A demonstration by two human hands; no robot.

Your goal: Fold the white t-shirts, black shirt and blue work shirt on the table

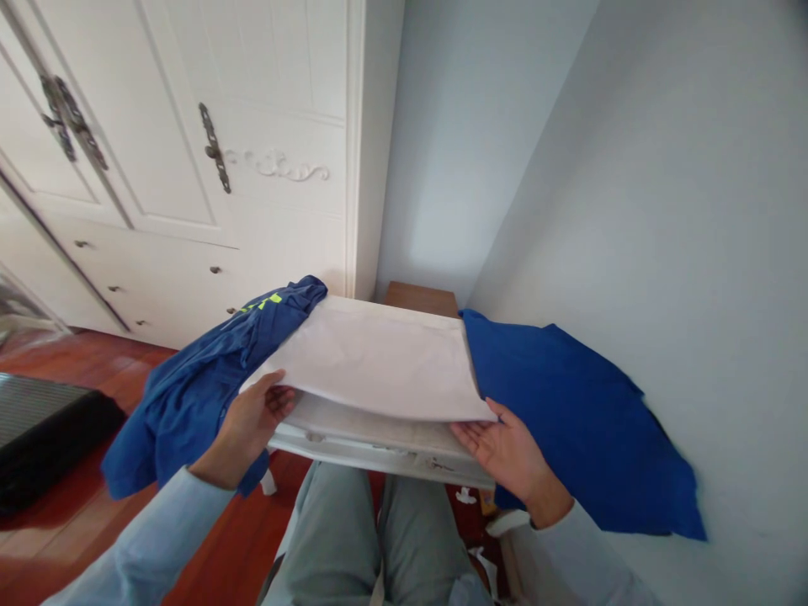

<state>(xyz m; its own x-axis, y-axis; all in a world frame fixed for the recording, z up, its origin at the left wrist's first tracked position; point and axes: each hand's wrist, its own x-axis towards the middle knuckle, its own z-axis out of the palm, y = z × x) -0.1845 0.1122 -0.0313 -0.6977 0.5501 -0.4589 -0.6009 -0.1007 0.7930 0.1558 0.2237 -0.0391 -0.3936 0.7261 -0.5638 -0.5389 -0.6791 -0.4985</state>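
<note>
A white cloth (385, 353) lies over a small white table (379, 452), its near edge lifted a little off the top. My left hand (256, 414) pinches the cloth's near left corner. At the near right corner, my right hand (505, 446) grips the cloth between thumb and fingers, palm turned up. Crumpled dark blue clothing (208, 370) with yellow-green marks hangs over the table's left end. Flatter blue fabric (568, 412) drapes off the right end, beside my right hand.
A white wardrobe (284, 101) stands behind on the left, a grey wall (694, 210) on the right. Behind the table is a brown box (422, 298). A black rolled item (56, 446) lies on the red wooden floor (114, 362). White scraps lie below the table.
</note>
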